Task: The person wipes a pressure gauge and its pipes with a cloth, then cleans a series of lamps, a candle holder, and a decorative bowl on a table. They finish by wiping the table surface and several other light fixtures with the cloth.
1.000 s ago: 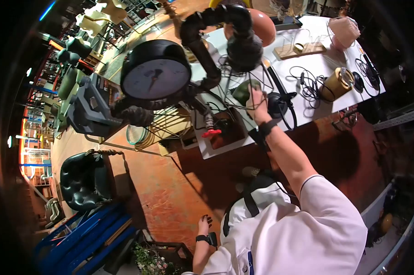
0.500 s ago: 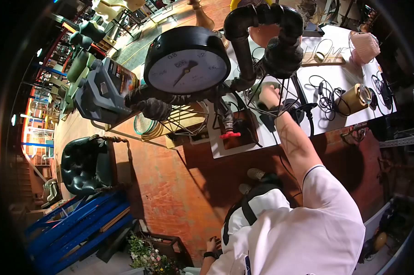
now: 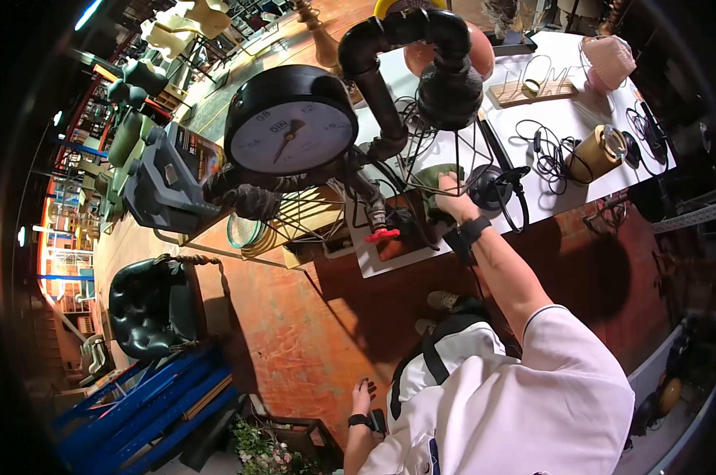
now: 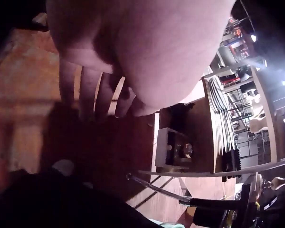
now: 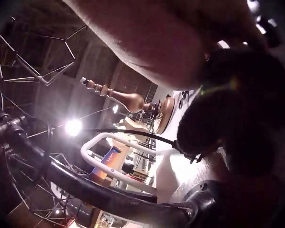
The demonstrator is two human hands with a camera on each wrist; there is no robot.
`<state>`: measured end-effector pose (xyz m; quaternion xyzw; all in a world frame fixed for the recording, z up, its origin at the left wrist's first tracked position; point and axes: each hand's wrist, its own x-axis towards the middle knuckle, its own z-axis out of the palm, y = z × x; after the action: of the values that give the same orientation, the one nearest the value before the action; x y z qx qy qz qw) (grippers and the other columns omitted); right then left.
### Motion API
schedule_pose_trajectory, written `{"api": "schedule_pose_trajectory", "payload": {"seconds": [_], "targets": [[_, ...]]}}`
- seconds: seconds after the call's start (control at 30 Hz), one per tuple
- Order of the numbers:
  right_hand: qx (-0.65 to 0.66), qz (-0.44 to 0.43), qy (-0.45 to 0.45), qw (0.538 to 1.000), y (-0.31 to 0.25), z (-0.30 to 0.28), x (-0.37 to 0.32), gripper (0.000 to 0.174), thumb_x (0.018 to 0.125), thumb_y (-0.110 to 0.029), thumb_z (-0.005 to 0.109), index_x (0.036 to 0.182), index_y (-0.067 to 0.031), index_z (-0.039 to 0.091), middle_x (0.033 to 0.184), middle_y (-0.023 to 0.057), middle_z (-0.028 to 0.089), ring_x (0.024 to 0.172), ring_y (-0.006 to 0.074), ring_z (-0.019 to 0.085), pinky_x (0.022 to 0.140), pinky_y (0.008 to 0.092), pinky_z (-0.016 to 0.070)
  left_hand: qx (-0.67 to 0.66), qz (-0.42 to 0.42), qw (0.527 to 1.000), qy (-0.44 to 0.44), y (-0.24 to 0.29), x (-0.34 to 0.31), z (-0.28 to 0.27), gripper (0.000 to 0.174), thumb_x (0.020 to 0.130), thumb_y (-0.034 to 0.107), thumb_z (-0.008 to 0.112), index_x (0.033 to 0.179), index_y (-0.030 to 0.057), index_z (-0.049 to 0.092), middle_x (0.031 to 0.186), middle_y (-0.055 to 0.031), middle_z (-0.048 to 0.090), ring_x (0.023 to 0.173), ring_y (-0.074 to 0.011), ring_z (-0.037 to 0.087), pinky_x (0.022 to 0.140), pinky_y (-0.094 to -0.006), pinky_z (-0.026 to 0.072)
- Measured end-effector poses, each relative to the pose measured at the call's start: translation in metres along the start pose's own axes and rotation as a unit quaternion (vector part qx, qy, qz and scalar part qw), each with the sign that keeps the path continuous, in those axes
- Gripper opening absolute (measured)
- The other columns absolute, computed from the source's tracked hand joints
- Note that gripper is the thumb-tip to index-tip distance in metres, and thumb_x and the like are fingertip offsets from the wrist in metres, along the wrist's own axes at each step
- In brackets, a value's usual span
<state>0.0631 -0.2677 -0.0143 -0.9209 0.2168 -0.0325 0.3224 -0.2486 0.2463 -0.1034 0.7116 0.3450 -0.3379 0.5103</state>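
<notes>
In the head view my right hand [image 3: 455,198] reaches over the white table and grips a dark green rounded object [image 3: 431,176], its kind unclear. A dark rounded form [image 5: 204,123] with a black cord running into it sits below the hand in the right wrist view. Just left stands a black pipe lamp [image 3: 366,67] with a pressure gauge [image 3: 291,134], wire cages and a red valve handle [image 3: 382,235]. My left hand [image 3: 363,394] hangs low beside my body, fingers loose, holding nothing; its fingers [image 4: 88,92] point down in the left wrist view.
A black round base [image 3: 491,188] with a cable stands right of my hand. Farther right lie coiled black cords [image 3: 548,154], a gold cylinder [image 3: 596,157] and a wooden HOME sign [image 3: 532,91]. A grey jerrycan [image 3: 164,186] and a black tufted chair [image 3: 152,305] are leftward.
My right hand and the green object have shifted toward the table's near edge. The head view has swayed right and back. My left hand still hangs low, holding nothing.
</notes>
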Motion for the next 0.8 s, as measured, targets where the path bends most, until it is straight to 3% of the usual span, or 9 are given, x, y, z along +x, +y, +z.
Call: {"api": "schedule_pose_trajectory", "payload": {"seconds": [0.07, 0.2, 0.27, 0.33, 0.37, 0.5, 0.63, 0.77, 0.8], "targets": [[-0.061, 0.002, 0.064, 0.996, 0.004, 0.014, -0.019, 0.032, 0.081, -0.01, 0.051, 0.111, -0.0004, 0.055, 0.116, 0.0226, 0.054, 0.108, 0.043, 0.053, 0.093, 0.0519, 0.0416, 0.01, -0.01, 1.0, -0.005, 0.0, -0.001, 0.0, 0.037, 0.099, 0.027, 0.041, 0.128, 0.005, 0.046, 0.116, -0.0133, 0.06, 0.103, -0.0268, 0.06, 0.084, -0.0392, 0.0476], [-0.176, -0.082, -0.05, 0.98, 0.021, 0.013, -0.053, 0.033, 0.082, -0.002, 0.049, 0.115, 0.0022, 0.049, 0.119, 0.022, 0.047, 0.109, 0.0416, 0.051, 0.09, 0.0477, 0.0464, 0.044, -0.041, 0.998, -0.025, -0.014, -0.002, 0.0, 0.036, 0.098, 0.029, 0.042, 0.126, 0.0077, 0.048, 0.115, -0.0102, 0.06, 0.101, -0.0221, 0.059, 0.081, -0.0372, 0.0461], [-0.115, -0.049, -0.062, 0.99, 0.001, -0.019, -0.083, 0.034, 0.081, -0.003, 0.054, 0.115, 0.0018, 0.05, 0.123, 0.0209, 0.044, 0.109, 0.0387, 0.05, 0.081, 0.0467, 0.0518, 0.037, -0.068, 0.996, -0.037, -0.019, -0.005, 0.0, 0.036, 0.098, 0.03, 0.043, 0.126, 0.0076, 0.048, 0.115, -0.0101, 0.06, 0.102, -0.0227, 0.059, 0.081, -0.0377, 0.046], [-0.158, -0.063, -0.065, 0.983, 0.005, -0.024, -0.102, 0.038, 0.08, -0.003, 0.058, 0.117, 0.0012, 0.049, 0.123, 0.0185, 0.045, 0.108, 0.0374, 0.051, 0.081, 0.0467, 0.0518, 0.029, -0.092, 0.994, -0.048, -0.022, -0.002, -0.001, 0.037, 0.097, 0.031, 0.043, 0.126, 0.0075, 0.047, 0.115, -0.0101, 0.06, 0.103, -0.0232, 0.058, 0.081, -0.0383, 0.046], [-0.188, -0.036, -0.116, 0.975, 0.004, -0.026, -0.107, 0.045, 0.077, -0.003, 0.062, 0.12, 0.0004, 0.049, 0.123, 0.0163, 0.045, 0.11, 0.0358, 0.049, 0.081, 0.0469, 0.0513, 0.034, -0.098, 0.993, -0.051, -0.024, -0.001, -0.001, 0.037, 0.097, 0.031, 0.043, 0.126, 0.0076, 0.047, 0.116, -0.01, 0.06, 0.103, -0.0237, 0.058, 0.082, -0.0385, 0.046], [-0.19, -0.103, -0.08, 0.973, 0.016, -0.053, -0.153, 0.068, 0.068, -0.006, 0.069, 0.132, -0.0017, 0.045, 0.136, 0.0173, 0.041, 0.111, 0.035, 0.048, 0.078, 0.0459, 0.0501, 0.049, -0.112, 0.992, -0.034, -0.018, 0.006, 0.007, 0.038, 0.097, 0.032, 0.043, 0.125, 0.0069, 0.046, 0.116, -0.0101, 0.06, 0.103, -0.0238, 0.059, 0.082, -0.0384, 0.0462], [-0.158, -0.079, -0.114, 0.978, 0.026, -0.053, -0.155, 0.053, 0.074, -0.006, 0.061, 0.126, -0.004, 0.05, 0.131, 0.0161, 0.044, 0.11, 0.0379, 0.048, 0.081, 0.0441, 0.0503, 0.028, -0.044, 0.998, -0.044, -0.013, 0.019, 0.012, 0.037, 0.097, 0.031, 0.043, 0.125, 0.006, 0.048, 0.115, -0.0101, 0.06, 0.101, -0.0224, 0.059, 0.081, -0.038, 0.0467], [-0.043, -0.14, 0.134, 0.98, 0.002, -0.047, -0.1, 0.038, 0.082, -0.004, 0.049, 0.119, -0.0044, 0.054, 0.119, 0.0201, 0.053, 0.107, 0.0417, 0.051, 0.091, 0.0482, 0.0438, 0.025, -0.016, 0.999, -0.032, 0.007, 0.004, 0.019, 0.036, 0.098, 0.028, 0.042, 0.126, 0.0062, 0.047, 0.117, -0.0129, 0.06, 0.102, -0.0247, 0.061, 0.08, -0.0372, 0.0481], [-0.032, -0.061, 0.129, 0.989, -0.024, -0.063, -0.077, 0.035, 0.083, -0.006, 0.048, 0.118, -0.0031, 0.054, 0.117, 0.0209, 0.055, 0.106, 0.0428, 0.051, 0.092, 0.0472, 0.0424, 0.02, -0.009, 0.999, -0.023, 0.009, 0.0, 0.02, 0.036, 0.098, 0.028, 0.042, 0.127, 0.0062, 0.047, 0.117, -0.0128, 0.06, 0.102, -0.0242, 0.061, 0.081, -0.0372, 0.0479]]}}
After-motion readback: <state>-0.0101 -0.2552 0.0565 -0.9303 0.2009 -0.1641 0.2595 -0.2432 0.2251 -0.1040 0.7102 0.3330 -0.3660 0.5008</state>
